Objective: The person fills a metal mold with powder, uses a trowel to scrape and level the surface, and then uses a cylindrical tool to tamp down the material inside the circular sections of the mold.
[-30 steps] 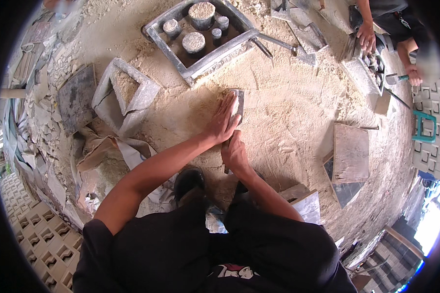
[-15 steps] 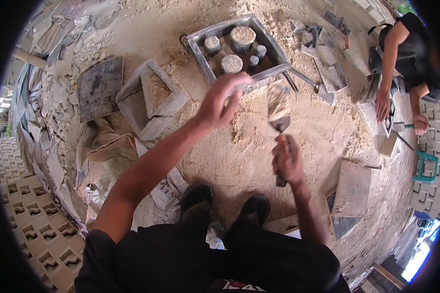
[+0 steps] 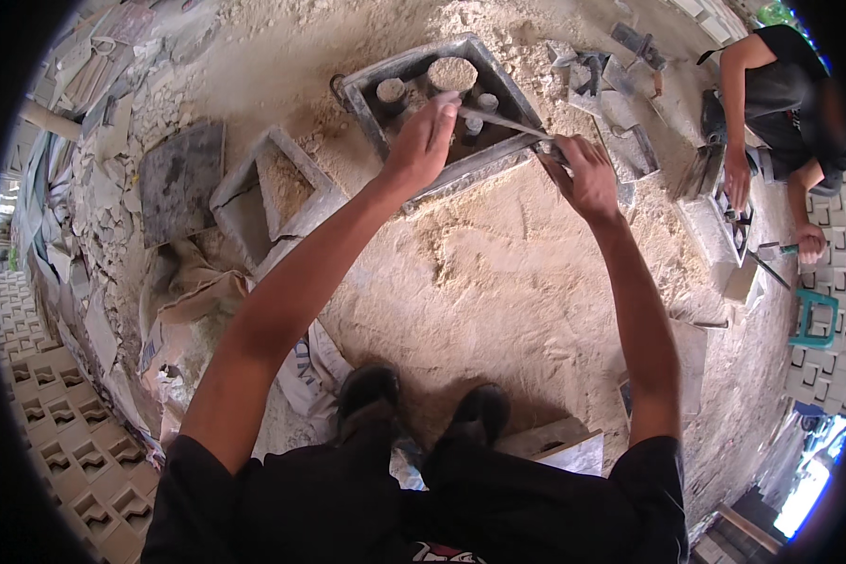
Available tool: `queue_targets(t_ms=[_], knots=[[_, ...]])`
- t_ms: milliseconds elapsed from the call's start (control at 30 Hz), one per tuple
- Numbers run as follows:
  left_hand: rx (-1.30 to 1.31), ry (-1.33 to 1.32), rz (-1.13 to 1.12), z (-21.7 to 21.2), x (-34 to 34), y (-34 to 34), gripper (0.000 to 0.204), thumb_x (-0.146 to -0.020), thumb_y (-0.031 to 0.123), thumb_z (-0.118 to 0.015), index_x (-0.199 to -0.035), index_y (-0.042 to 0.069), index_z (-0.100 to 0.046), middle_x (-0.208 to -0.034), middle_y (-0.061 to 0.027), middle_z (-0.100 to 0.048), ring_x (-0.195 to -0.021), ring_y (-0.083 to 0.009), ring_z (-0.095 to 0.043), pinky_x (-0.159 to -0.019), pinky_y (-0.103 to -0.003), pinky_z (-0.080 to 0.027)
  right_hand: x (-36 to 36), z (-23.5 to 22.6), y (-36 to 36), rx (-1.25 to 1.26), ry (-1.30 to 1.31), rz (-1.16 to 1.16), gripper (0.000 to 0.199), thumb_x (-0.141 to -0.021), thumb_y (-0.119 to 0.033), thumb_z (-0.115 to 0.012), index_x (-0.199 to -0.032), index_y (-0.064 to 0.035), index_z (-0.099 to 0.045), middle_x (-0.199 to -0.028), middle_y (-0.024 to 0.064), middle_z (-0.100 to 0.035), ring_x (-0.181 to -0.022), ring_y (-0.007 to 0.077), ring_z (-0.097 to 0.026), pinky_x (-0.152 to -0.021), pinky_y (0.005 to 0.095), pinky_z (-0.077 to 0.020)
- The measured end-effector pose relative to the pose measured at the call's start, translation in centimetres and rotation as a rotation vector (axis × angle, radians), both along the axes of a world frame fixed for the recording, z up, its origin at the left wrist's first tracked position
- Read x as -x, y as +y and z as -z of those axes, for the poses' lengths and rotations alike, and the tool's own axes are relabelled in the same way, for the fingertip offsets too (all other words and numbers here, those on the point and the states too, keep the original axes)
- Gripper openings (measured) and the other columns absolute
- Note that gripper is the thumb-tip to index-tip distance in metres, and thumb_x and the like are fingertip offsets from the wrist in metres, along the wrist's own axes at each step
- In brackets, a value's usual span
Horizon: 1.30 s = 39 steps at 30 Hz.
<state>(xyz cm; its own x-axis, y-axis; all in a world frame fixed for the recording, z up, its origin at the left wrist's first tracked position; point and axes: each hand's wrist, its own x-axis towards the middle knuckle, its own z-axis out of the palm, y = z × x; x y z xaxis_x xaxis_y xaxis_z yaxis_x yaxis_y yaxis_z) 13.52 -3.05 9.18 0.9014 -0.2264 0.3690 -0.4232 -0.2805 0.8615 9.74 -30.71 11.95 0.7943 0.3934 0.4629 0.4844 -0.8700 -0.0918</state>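
Observation:
My right hand (image 3: 587,177) is closed round a trowel, its thin blade (image 3: 508,122) seen nearly edge-on above the right side of a grey mould box (image 3: 371,127). My left hand (image 3: 421,146) reaches over the box's near side, fingers stretched out and slightly blurred close to the blade's tip. Whether they touch the blade I cannot tell. Inside the box stand several round cores, among them a wide one (image 3: 452,73) topped with crumbly tan material and a smaller one (image 3: 391,91) at the left. My left hand and the blade hide others.
Left of the box lie a broken grey frame (image 3: 324,202) and a dark square slab (image 3: 183,179). Tan sandy material covers the ground (image 3: 498,282). Flat pieces (image 3: 630,141) lie to the right. A co-worker (image 3: 775,94) works over another box (image 3: 710,226), near a teal stool (image 3: 813,318).
My right hand has carried the trowel forward and up to the box, turning the blade leftward. My left hand has shifted slightly forward over the box.

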Motion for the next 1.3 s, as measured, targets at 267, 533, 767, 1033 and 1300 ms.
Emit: queue_targets(t_ms=[267,533,767,1033,1300], knots=[[-0.734,-0.397,0.079,1.2,6.3,-0.1,0.052,-0.099,0.032,-0.043,-0.135,-0.006,-0.040,-0.142,-0.0257,-0.039,-0.136,-0.0383,-0.033,-0.115,-0.047,-0.021,15.6,8.3,2.4,-1.188,0.425,0.479,0.023,-0.102,-0.025,-0.043,-0.107,-0.0029,-0.045,-0.067,-0.0028,-0.043,-0.055,0.0030,-0.040,-0.046,0.0208,-0.0331],[-0.473,-0.159,0.494,5.5,14.7,4.3,0.052,-0.094,0.020,-0.046,-0.141,0.001,-0.034,-0.148,-0.0216,-0.033,-0.139,-0.0343,-0.031,-0.115,-0.047,-0.020,21.0,10.5,1.9,-0.422,0.800,0.616,0.024,-0.095,-0.023,-0.049,-0.101,0.0002,-0.053,-0.089,0.0275,-0.061,-0.065,0.0362,-0.062,-0.058,0.0447,-0.0494],[-0.452,-0.141,0.225,8.2,14.2,4.9,0.052,-0.095,0.017,-0.046,-0.141,-0.003,-0.032,-0.145,-0.0226,-0.036,-0.135,-0.0373,-0.034,-0.113,-0.045,-0.026,18.6,11.3,7.6,0.002,0.720,0.121,0.035,-0.089,-0.017,-0.053,-0.119,0.0017,-0.047,-0.095,0.0285,-0.062,-0.065,0.0286,-0.066,-0.054,0.0400,-0.0543],[-0.506,-0.111,0.231,10.4,14.4,4.7,0.059,-0.097,0.023,-0.045,-0.144,-0.005,-0.023,-0.148,-0.0256,-0.029,-0.139,-0.0375,-0.028,-0.115,-0.046,-0.021,25.4,10.8,2.2,-0.372,0.597,0.809,0.026,-0.098,-0.023,-0.047,-0.112,-0.0014,-0.045,-0.086,0.0323,-0.061,-0.068,0.0404,-0.063,-0.051,0.0480,-0.0487],[-0.542,-0.025,0.334,11.0,20.1,0.3,0.067,-0.098,0.030,-0.041,-0.147,-0.005,-0.011,-0.152,-0.0272,-0.017,-0.143,-0.0393,-0.016,-0.117,-0.048,-0.012,30.2,12.9,7.9,0.485,0.351,0.410,0.038,-0.083,-0.001,-0.052,-0.117,0.0153,-0.046,-0.114,0.0401,-0.051,-0.069,0.0323,-0.065,-0.052,0.0374,-0.0544]])
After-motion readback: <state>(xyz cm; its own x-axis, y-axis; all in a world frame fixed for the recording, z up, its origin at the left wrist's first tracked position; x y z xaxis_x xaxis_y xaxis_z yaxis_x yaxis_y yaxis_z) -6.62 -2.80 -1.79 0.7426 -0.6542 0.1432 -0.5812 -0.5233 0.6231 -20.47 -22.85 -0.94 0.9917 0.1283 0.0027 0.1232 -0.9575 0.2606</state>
